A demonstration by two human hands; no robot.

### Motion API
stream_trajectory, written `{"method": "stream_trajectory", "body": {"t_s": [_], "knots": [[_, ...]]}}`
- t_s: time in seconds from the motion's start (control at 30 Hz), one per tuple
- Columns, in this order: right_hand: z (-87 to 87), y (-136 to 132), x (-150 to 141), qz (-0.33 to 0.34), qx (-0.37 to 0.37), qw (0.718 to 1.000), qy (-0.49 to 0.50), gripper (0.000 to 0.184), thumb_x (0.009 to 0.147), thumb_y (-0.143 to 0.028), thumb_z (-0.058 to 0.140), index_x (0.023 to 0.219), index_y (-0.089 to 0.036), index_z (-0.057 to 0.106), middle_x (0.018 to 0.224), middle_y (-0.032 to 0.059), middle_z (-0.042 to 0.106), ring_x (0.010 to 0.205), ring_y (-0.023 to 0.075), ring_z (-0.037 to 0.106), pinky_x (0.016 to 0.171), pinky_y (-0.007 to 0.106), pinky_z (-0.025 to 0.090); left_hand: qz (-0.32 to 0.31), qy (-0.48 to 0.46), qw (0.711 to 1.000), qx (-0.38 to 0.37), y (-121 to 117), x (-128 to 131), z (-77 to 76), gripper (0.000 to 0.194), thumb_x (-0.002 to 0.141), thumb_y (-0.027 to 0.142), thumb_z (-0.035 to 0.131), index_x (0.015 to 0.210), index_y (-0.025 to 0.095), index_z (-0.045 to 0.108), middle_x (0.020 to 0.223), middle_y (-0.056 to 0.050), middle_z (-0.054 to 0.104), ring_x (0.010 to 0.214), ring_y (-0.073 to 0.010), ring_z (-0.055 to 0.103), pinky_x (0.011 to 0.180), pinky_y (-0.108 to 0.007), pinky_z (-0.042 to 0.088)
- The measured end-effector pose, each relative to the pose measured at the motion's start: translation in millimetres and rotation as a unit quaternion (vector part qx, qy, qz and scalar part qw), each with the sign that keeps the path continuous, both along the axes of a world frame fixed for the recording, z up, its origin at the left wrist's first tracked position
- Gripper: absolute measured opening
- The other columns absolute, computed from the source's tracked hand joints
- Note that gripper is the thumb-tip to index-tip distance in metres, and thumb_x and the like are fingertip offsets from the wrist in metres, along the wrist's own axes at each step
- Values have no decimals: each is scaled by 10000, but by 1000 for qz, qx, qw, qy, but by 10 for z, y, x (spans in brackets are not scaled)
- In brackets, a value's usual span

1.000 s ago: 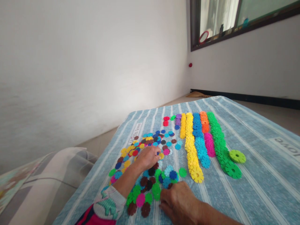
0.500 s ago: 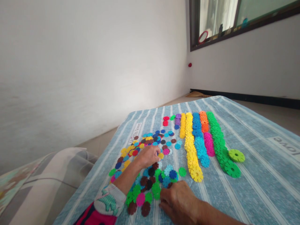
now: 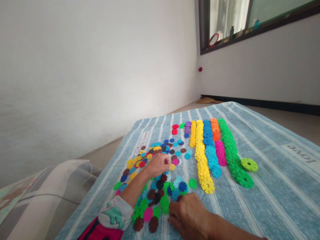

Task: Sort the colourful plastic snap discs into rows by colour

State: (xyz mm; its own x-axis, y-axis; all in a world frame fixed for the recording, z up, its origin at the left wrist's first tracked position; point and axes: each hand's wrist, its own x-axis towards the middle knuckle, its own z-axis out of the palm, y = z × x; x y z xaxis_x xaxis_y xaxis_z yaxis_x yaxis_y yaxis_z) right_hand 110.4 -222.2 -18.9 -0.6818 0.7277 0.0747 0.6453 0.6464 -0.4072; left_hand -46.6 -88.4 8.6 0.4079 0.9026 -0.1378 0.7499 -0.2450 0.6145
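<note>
Barely moved; left hand [image 3: 157, 165] curled by yellow disc [image 3: 172, 167]; right hand [image 3: 188, 213] curled by discs [image 3: 179, 198]

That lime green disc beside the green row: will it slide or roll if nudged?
The lime green disc looks stiff and probably light. Lying flat on the striped cloth, it should slide, not roll. Its teeth may snag the green row.

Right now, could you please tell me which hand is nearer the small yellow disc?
The left hand is nearer, fingertips beside the small yellow disc; the right hand lies well below it.
</note>
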Motion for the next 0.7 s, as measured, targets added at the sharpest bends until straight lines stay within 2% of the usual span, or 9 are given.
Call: {"method": "stream_trajectory", "body": {"t_s": [0.13,0.33,0.53,0.7], "knots": [[7,2,-6,8,9,1000,-4,123,853,-299,568,809,-194,615,784,56,718,652,189,651,537,236,401,10,-64,998,-10,38,163,19,78,634,207,606,605,162,551,520,53,507,503,-84,457,476,-197,318],[24,-3,-19,5,4,1000,-30,112,857,-266,549,812,-192,621,765,60,727,654,217,686,523,255,413,33,-128,991,3,159,570,17,61,656,125,588,613,159,559,500,48,531,472,-84,487,478,-197,348],[63,11,-21,13,-11,998,-62,130,870,-285,533,881,-196,628,828,77,735,734,277,716,564,301,480,84,-129,988,25,374,923,-136,68,661,91,575,634,153,573,493,52,536,482,-96,534,494,-196,396],[43,25,-42,16,-5,996,-84,158,875,-307,519,865,-196,631,768,83,722,669,290,711,514,316,494,94,-103,988,61,562,1062,-252,76,654,84,575,614,147,590,499,44,546,501,-107,547,506,-204,397]]}}
